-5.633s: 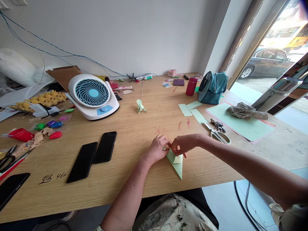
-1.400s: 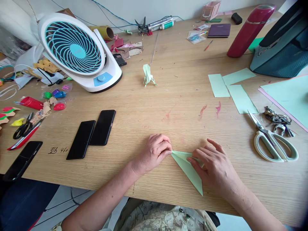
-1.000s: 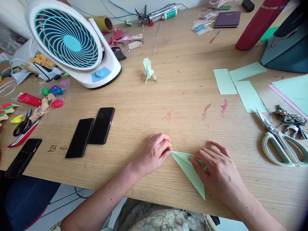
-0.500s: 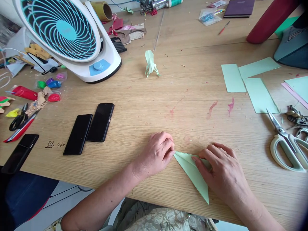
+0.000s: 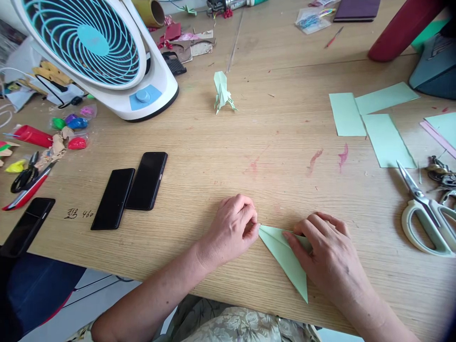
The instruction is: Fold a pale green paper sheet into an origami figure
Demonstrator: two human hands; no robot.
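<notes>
A pale green sheet of folded paper point(image 5: 288, 261), triangular in outline, lies near the table's front edge between my hands. My left hand point(image 5: 233, 223) is closed, its thumb and forefinger pinching the paper's left tip. On the paper's right part, my right hand point(image 5: 322, 251) grips the upper edge between thumb and fingers; the portion under the palm is hidden. A crease runs from the left tip toward the right thumb. Farther back stands a small folded paper figure point(image 5: 223, 92) of the same green.
Several green paper pieces point(image 5: 388, 140) lie at the right, with scissors point(image 5: 423, 209) and keys point(image 5: 441, 171) nearer me. Phones point(image 5: 147, 180) rest left of my left arm. A white and blue fan point(image 5: 156, 90) stands at back left, and a dark red cylinder point(image 5: 402, 33) at back right.
My view has shifted slightly. Both hands keep their hold on the folded paper, and the right thumb has slid a little to the left along it.
</notes>
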